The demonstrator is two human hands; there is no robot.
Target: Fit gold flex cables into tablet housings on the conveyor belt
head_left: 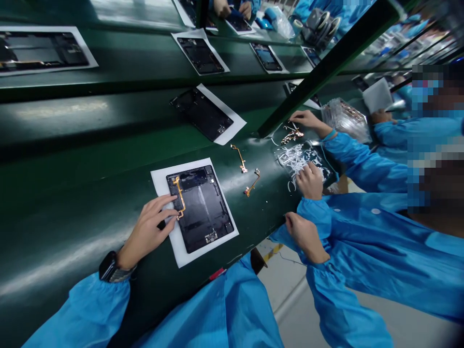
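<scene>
At the far left, a dark tablet frame (61, 50) is lying on a white sheet on the green shelf beyond the bench (126, 188). Nearer, a black watch (108, 267) is sitting on my left wrist. I am reaching my left hand (149, 232) over the left edge of a black tablet housing (195, 222), which is resting at a slant on a white liner (178, 244) on the bench. My fingertips are touching the orange flex cable (181, 197) along that edge; thumb and index finger are meeting at its lower end, but I cannot tell whether they are pinching it. Behind, a second black housing (203, 113) is lying half on its own sheet. To the right, one loose flex strip (239, 157) and another, a curved orange strip (253, 183), are lying apart on the bench.

I am holding my right hand (307, 237) by the bench's near edge, fingers curling inward; I cannot tell whether they are closing on anything. Just beyond it, a co-worker's hand (311, 181) is touching a pile of white strips (295, 162), and the co-worker's other hand (310, 121) is hovering by a heap of copper-coloured flex parts (292, 135).
</scene>
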